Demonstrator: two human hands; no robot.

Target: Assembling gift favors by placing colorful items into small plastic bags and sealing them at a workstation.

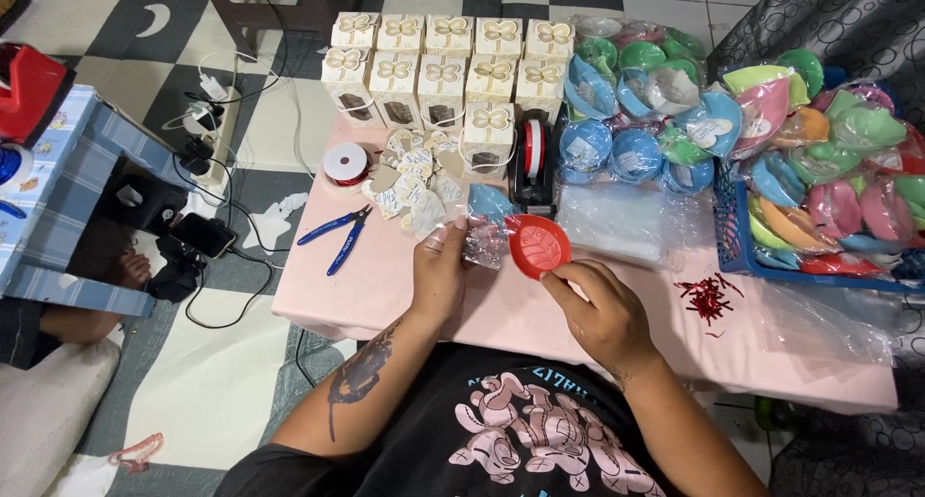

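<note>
My right hand (599,312) pinches a small red round dish (539,247) by its lower edge, tilted up over the pink table (385,295). My left hand (438,266) grips a clear plastic bag (485,239) right beside the dish, its mouth touching the dish's left rim. A blue wrapped dish (489,202) lies just behind the bag.
Cream gift boxes (443,68) stand at the table's back, with heart tags (412,174), a red ribbon spool (346,163), blue pliers (337,232) and a tape dispenser (533,165). Wrapped coloured dishes (665,102) fill the right, some in a blue basket (737,237). Red twist ties (706,295) lie nearby.
</note>
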